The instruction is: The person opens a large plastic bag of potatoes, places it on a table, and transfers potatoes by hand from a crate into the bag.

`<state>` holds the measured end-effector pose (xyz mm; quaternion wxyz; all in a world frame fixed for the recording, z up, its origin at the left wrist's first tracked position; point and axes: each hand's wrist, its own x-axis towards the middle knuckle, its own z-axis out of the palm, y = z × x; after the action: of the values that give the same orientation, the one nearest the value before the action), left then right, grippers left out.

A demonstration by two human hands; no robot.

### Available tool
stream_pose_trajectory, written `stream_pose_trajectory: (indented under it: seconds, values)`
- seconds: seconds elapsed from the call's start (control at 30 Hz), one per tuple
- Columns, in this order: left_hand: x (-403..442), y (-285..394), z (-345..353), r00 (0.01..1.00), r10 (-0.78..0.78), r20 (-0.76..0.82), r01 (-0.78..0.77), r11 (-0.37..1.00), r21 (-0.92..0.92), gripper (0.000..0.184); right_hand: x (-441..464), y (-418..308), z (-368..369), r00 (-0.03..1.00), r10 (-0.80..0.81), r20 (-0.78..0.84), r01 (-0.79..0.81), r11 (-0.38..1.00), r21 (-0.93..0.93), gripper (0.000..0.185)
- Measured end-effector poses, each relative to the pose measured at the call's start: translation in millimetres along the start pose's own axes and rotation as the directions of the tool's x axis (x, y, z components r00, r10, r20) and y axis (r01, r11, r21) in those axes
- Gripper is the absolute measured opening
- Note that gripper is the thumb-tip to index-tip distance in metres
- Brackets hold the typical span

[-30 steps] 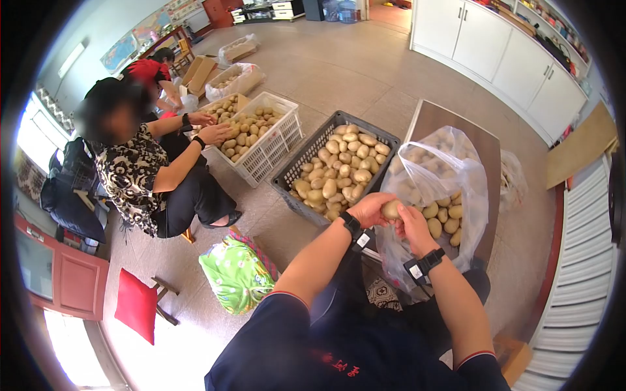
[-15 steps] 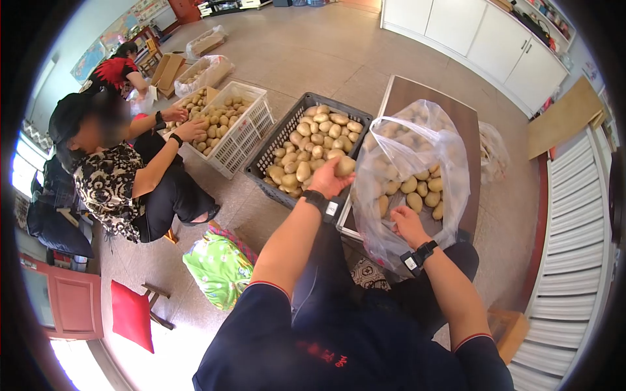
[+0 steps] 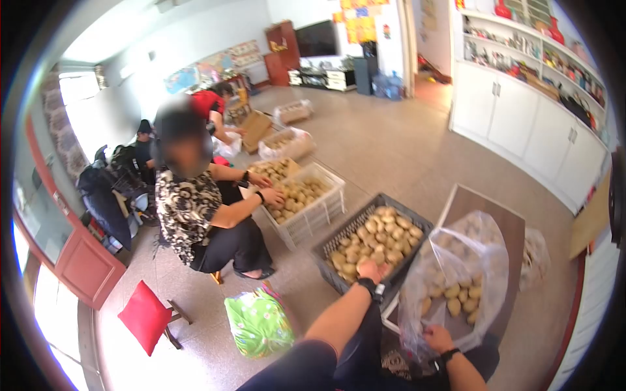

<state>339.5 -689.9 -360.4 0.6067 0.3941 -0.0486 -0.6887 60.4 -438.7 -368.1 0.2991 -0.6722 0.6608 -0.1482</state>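
My left hand (image 3: 372, 269) is over the near edge of the black crate (image 3: 329, 270), touching the potatoes (image 3: 390, 228) piled in it. Its fingertips are hidden, so I cannot tell whether it grips one. My right hand (image 3: 438, 339) is closed on the near rim of a clear plastic bag (image 3: 492, 251). The bag stands open with several potatoes (image 3: 454, 305) at its bottom. It rests on a low brown table (image 3: 512, 225) right of the crate. Both wrists wear black bands.
Left of the crate, a co-worker (image 3: 195, 208) squats with both hands in a white crate (image 3: 313, 218) of potatoes. Another person (image 3: 212, 114) bends farther back. A green bundle (image 3: 259, 322) and a red cushion (image 3: 147, 317) on a stool are at lower left. White cabinets (image 3: 521, 117) line the right.
My view has tilted up and turned left, showing more of the room. My left hand, which held a potato beside the bag, is now over the crate's potatoes. My right hand stays at the bag.
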Motion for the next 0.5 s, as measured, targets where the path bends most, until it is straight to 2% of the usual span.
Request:
stream_pose_trajectory:
  seconds: [0.03,0.1,0.13,0.2,0.3,0.33,0.4,0.5]
  values:
    - [6,-1,-8,0.999,-0.036,-0.028,0.035,0.999,-0.041,0.028,1,-2,4,1.000,-0.009,0.014,0.009,1.000,-0.007,0.028]
    - [31,-8,-37,0.955,0.013,0.296,0.001,0.999,-0.047,0.027,0,2,10,1.000,-0.004,0.007,0.004,1.000,-0.020,0.028]
    - [25,-1,-27,0.950,0.028,0.310,-0.012,0.998,-0.054,0.027,2,3,14,1.000,-0.002,-0.004,0.002,1.000,-0.011,0.027]
    - [-9,8,-7,0.989,0.002,0.147,-0.006,1.000,0.027,0.026,-1,-3,13,1.000,-0.003,-0.022,0.003,1.000,-0.002,0.026]
    - [-33,11,16,0.995,-0.011,-0.101,0.018,0.998,0.068,0.027,-1,-3,16,0.997,-0.030,-0.071,0.033,0.998,0.048,0.025]
    - [-40,13,24,0.989,-0.022,-0.144,0.045,0.986,0.158,0.028,3,1,20,0.993,-0.062,-0.100,0.065,0.997,0.032,0.025]
    - [-60,13,30,0.996,-0.005,-0.084,0.017,0.989,0.149,0.030,4,1,23,0.988,-0.092,-0.126,0.094,0.995,0.014,0.025]
    - [-70,14,36,1.000,-0.008,0.002,0.007,0.989,0.148,0.031,3,-18,15,0.987,-0.148,-0.054,0.146,0.989,-0.038,0.033]
